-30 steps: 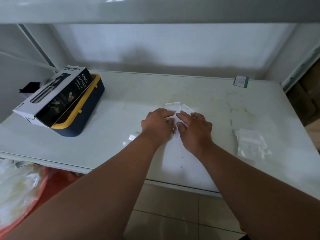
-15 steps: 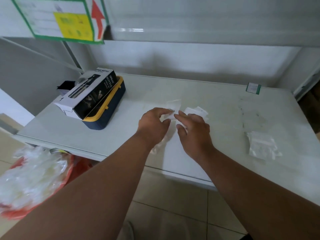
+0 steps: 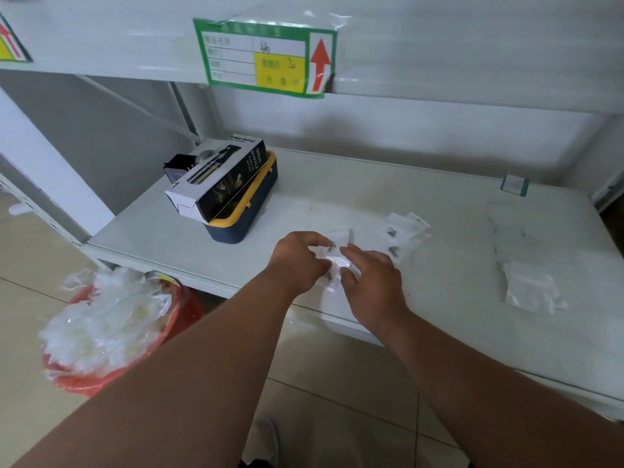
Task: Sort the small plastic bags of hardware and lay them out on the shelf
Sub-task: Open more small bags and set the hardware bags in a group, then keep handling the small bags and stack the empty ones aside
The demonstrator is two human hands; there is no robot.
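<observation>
Small clear plastic bags of screws lie on the white shelf (image 3: pixel 371 184). My left hand (image 3: pixel 297 258) and my right hand (image 3: pixel 369 282) meet over a cluster of these bags (image 3: pixel 336 256) near the front edge, fingertips pinching the plastic between them. A single bag (image 3: pixel 339 235) pokes out just behind my fingers. Two or three more bags (image 3: pixel 405 233) with dark screws lie spread to the right of my hands. A separate heap of clear bags (image 3: pixel 530 287) rests further right on the shelf.
A black-and-white spray bottle box (image 3: pixel 217 179) sits on a navy and yellow case (image 3: pixel 246 211) at the shelf's left. A red bin (image 3: pixel 111 336) full of clear plastic stands on the floor below left. A green label (image 3: pixel 266 57) hangs from the upper shelf.
The camera has tilted up and turned left, showing the upper shelf label. My hands stay together on the bags, and the bags to their right now lie uncovered.
</observation>
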